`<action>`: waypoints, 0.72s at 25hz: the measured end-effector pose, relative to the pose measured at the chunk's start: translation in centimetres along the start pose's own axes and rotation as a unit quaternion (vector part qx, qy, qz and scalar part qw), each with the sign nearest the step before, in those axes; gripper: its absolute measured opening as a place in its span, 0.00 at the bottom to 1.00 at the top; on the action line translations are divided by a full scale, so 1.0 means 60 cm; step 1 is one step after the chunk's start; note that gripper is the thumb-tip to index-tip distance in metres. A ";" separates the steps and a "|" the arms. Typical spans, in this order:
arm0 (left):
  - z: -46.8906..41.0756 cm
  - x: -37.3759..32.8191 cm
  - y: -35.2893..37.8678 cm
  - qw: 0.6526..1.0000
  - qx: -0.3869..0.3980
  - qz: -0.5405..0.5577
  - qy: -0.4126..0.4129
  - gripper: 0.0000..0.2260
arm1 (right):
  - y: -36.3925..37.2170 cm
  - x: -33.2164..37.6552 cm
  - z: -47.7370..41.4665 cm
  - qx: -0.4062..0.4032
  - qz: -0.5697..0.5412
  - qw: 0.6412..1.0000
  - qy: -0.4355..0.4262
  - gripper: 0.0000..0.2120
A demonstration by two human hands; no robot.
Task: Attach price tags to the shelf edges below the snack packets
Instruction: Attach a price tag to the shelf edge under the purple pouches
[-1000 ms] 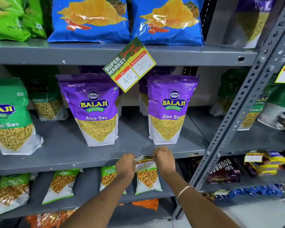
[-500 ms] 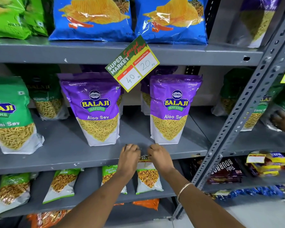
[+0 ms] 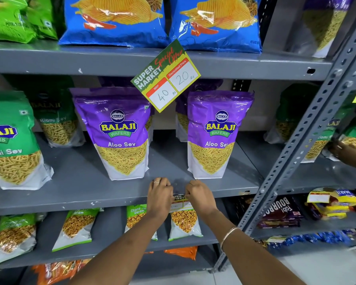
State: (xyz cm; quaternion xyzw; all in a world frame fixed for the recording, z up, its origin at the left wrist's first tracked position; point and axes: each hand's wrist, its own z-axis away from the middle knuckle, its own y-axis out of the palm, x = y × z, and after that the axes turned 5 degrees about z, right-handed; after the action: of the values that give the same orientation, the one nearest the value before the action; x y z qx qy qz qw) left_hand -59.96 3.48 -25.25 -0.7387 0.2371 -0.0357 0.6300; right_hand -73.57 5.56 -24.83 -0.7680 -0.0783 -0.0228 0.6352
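Note:
A price tag with green "SUPER MARKET" print lies against the front edge of the middle grey shelf, mostly hidden between my hands. My left hand presses its left side, my right hand holds its right side. Both hands curl over the shelf lip, just below two purple Aloo Sev packets. Another tag, reading 40 and 20, hangs tilted from the upper shelf edge.
Green sev packets stand at the left, blue chip bags above, small green packets on the shelf below. A perforated grey upright slants at the right. Another person's hand reaches into the neighbouring bay.
Both hands have risen from below the shelf lip up onto it, bringing the tag against the edge. The view has shifted slightly closer.

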 end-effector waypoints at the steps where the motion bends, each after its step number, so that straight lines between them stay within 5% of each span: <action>1: 0.000 -0.001 -0.001 1.000 0.002 -0.005 -0.002 0.09 | 0.001 0.001 0.000 -0.003 -0.007 1.000 -0.004 0.04; 5: -0.003 -0.006 0.000 1.000 -0.007 -0.010 -0.015 0.12 | 0.008 -0.002 0.003 -0.037 -0.001 0.999 -0.005 0.09; 10: -0.020 0.000 0.009 0.998 0.060 0.012 -0.023 0.34 | 0.021 -0.016 -0.022 0.062 0.014 0.997 -0.034 0.30; 18: -0.025 0.025 0.030 0.993 0.092 0.036 -0.058 0.34 | 0.046 -0.034 -0.016 0.078 0.024 0.996 -0.031 0.29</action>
State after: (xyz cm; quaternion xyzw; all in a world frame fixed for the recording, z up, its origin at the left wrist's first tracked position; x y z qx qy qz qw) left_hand -59.71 1.36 -27.00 -0.6693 0.2222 0.0081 0.7089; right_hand -75.14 3.95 -27.61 -0.7180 -0.0811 0.0220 0.6910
